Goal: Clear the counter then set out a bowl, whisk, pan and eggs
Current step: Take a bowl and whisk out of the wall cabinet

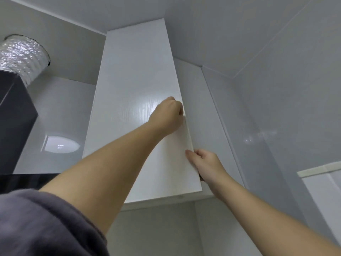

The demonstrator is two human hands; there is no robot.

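View upward at a wall cabinet; the counter, bowl, whisk, pan and eggs all lie outside the frame. Nothing shown tells you whether the counter is cleared or any item set out, so judge the task as early or mid-course, with a cabinet being worked at for fetching or stowing.

Your left hand [168, 115] is raised high against the free right edge of the white cabinet door [136, 89], about midway up. Its fingers are curled round that edge and the knuckles face you. Your right hand [204, 163] grips the same edge lower down, near the bottom right corner, with the thumb flat on the front face and the fingers hidden behind the door.

A thin dark gap at that corner suggests the door stands slightly ajar; the interior is not visible. Both forearms are extended upward, the left one bare above a grey sleeve [36, 228].

To the left are the dark range hood [14, 117] and its foil duct [22, 54].
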